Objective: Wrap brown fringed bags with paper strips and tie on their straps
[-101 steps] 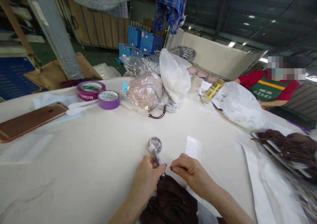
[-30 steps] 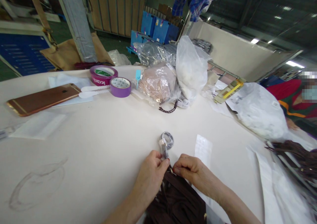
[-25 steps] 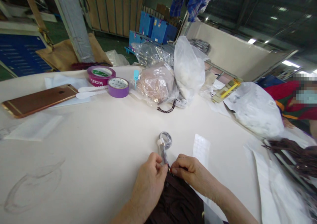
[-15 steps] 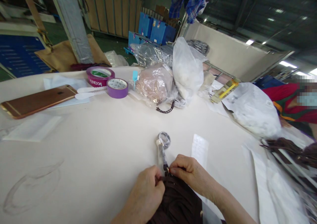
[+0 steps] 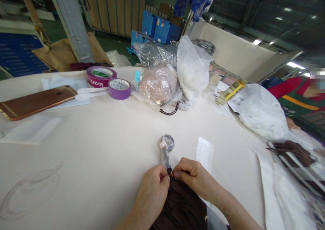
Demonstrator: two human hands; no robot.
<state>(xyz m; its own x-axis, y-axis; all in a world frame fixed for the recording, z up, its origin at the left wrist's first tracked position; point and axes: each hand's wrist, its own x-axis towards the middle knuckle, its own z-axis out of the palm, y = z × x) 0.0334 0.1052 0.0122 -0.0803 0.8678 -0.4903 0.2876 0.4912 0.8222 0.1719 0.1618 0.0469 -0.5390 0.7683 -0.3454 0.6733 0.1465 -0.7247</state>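
Note:
A dark brown cloth item [image 5: 184,206], gathered in folds, lies at the front of the table; I cannot tell whether it is a garment or a bag. From its top runs a coiled dark strap [image 5: 165,157] in clear plastic, its round loop flat on the table. My left hand [image 5: 153,189] is closed, pinching where the strap meets the cloth. Opposite it, my right hand [image 5: 194,175] is closed too, thumb and finger at a small metal clasp [image 5: 171,174] there. The fingertips of both hands nearly meet and partly hide the join.
Purple tape rolls [image 5: 119,88] and a phone [image 5: 38,101] lie left. At the back are a bagged pinkish item [image 5: 158,84] and a white plastic bag [image 5: 191,70]. A white printed strip [image 5: 204,152] lies beyond my right hand. A co-worker [image 5: 299,98] stands at the right.
My left hand let go of the plastic-wrapped strap, dropped to the cloth's edge, then rose to the join. My right hand came in to the clasp and stayed there. The view swung slightly.

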